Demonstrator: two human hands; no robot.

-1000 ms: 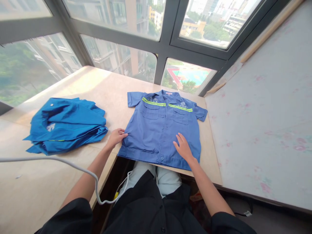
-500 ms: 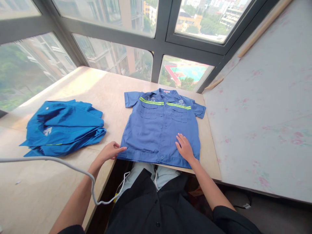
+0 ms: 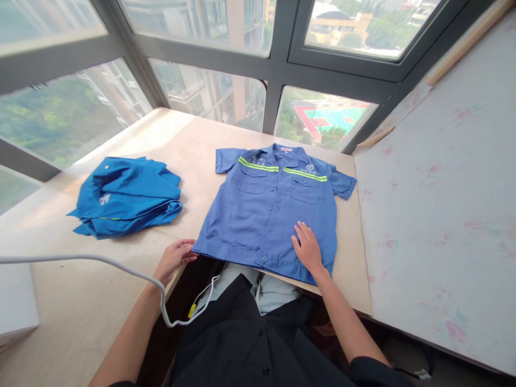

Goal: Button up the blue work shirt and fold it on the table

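Observation:
A blue short-sleeved work shirt point(image 3: 242, 220) lies spread front-up, collar away from me, with yellow-green stripes over its chest pockets. Its hem reaches the near edge of the table. At the hem's left corner, my left hand point(image 3: 176, 259) pinches the cloth between thumb and fingers. My right hand point(image 3: 308, 248) rests flat on the lower right front of the shirt, fingers stretched out. Farther left is a brighter blue garment point(image 3: 129, 196), loosely folded, with a white print partly showing.
A white cable point(image 3: 108, 263) crosses in front of my left forearm. The pale table point(image 3: 193, 140) runs up to the windows. On the right stands a flower-patterned panel point(image 3: 435, 193). A white box point(image 3: 16, 301) sits at the left edge.
My left hand has shifted to the shirt's outer hem corner, and that corner now reaches farther left. My right hand stays flat on the front. The camera view has turned a little left.

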